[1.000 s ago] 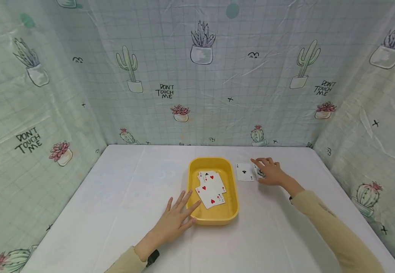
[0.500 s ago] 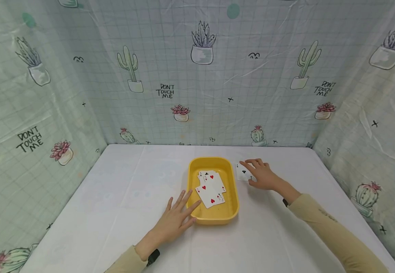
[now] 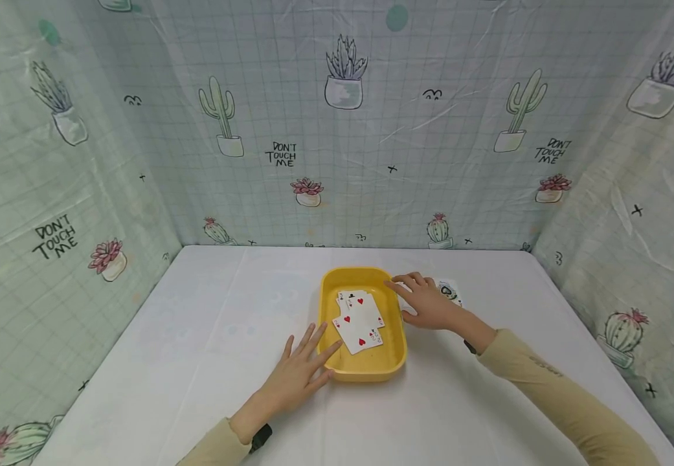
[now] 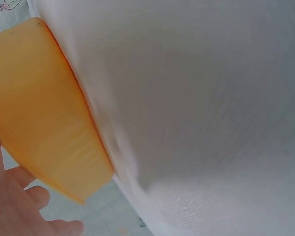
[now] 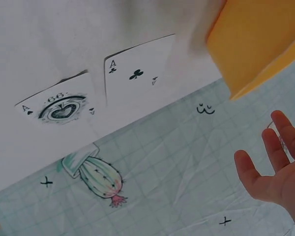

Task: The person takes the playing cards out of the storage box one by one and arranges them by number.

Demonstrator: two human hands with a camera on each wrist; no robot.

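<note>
Cards [image 3: 355, 335] in a yellow tray [image 3: 366, 377] on a white table [image 3: 226, 323].
Nearest: left hand [image 3: 292, 383], fingers spread, gripping nothing, over tray's near left rim; whether they press it is unclear, and the left wrist view cuts the hand off. Tray sits between the hands; cards inside lie face up, overlapping, hearts uppermost, lower ones partly covered, just beside the left fingertips. Right hand [image 3: 424, 303], fingers apart, gripping nothing, at tray's right rim; contact hard to tell; cut off in right wrist view. It hides nearly all of the ace of clubs [image 5: 125, 88] from the head view; right wrist view shows that card near the tray. Ace of spades [image 3: 449, 291] just beside it, partly behind the right hand. Cactus-print backdrop [image 3: 395, 207] farthest.
</note>
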